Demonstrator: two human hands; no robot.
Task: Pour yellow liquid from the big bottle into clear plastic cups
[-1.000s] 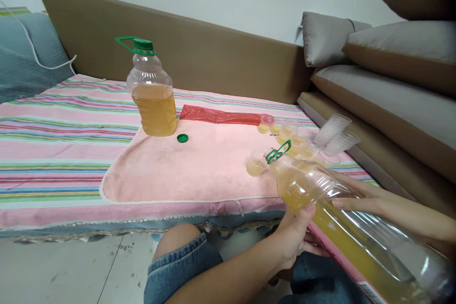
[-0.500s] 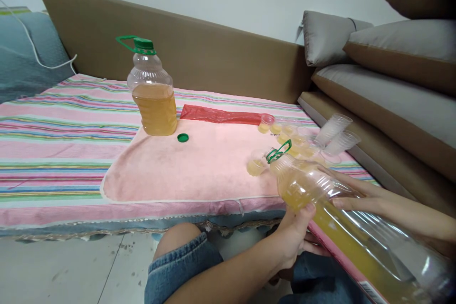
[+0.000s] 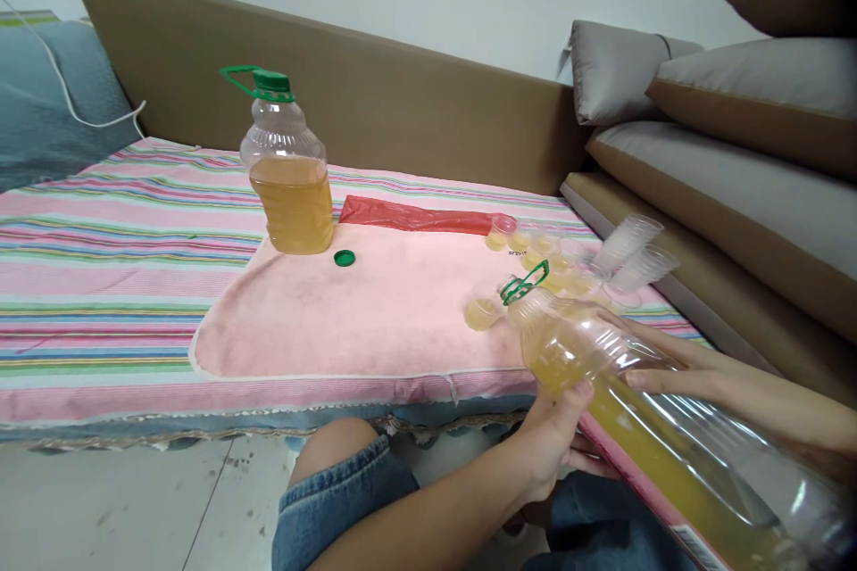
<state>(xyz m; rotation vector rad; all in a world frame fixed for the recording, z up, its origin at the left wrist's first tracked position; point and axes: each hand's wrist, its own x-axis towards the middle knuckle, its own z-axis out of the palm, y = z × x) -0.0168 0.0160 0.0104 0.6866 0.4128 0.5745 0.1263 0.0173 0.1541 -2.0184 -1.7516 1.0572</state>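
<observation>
A large clear plastic bottle (image 3: 643,410) of yellow liquid lies tilted across the lower right, its uncapped mouth low toward the left. From below, my left hand (image 3: 553,442) is closed around its side. My right hand (image 3: 676,370) wraps over the upper side, partly hidden behind the clear plastic. Beside the bottle's mouth stands a clear plastic cup (image 3: 480,312) with yellow liquid in it. Several more filled cups (image 3: 559,272) are grouped behind the bottle neck. A green cap (image 3: 344,259) rests on the pink mat (image 3: 348,321).
A second big bottle (image 3: 291,196), green-capped and partly full, stands upright at the mat's back left. Behind the mat lies a red plastic bag (image 3: 415,216). Stacks of cups (image 3: 629,245) lean near the grey and brown cushions (image 3: 729,178). A brown headboard (image 3: 348,89) runs along the wall.
Almost nothing differs. Both hands keep their hold on the tilted bottle, and the cup by its mouth stays in place. The view has shifted very slightly.
</observation>
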